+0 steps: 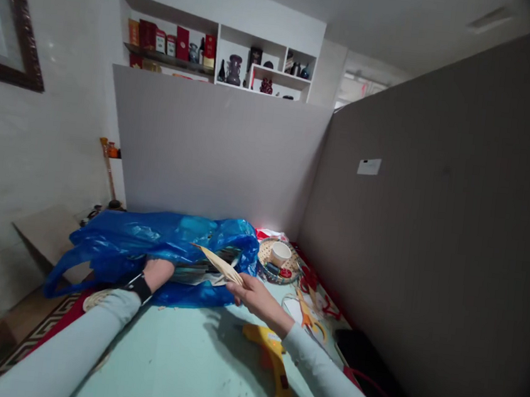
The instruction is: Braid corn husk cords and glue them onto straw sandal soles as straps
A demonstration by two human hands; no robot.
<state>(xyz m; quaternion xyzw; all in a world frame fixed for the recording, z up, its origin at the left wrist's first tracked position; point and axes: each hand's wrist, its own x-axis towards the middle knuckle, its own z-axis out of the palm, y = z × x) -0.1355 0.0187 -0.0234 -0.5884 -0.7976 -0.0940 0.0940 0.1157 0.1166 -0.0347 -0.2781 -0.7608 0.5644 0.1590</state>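
Observation:
My right hand (251, 295) is closed on the end of a pale, pointed, leaf-shaped piece (221, 264), its tip directed left and away from me. My left hand (159, 273), with a dark band at the wrist, reaches into a large blue plastic bag (148, 230). Its fingers are hidden inside the bag. Through the bag's opening, a stack of thin, pale and dark sheet-like pieces (198, 273) shows, too indistinct to name. On the table below my right hand lies a yellow glue gun (271, 357).
Right of the bag, a woven basket (266, 249) holds a white bowl (280, 253) and small items. Orange-handled scissors (311, 320) and red-handled tools (307, 280) lie on the right. Grey partitions (218, 149) enclose the pale green table (173, 353) at the back and right.

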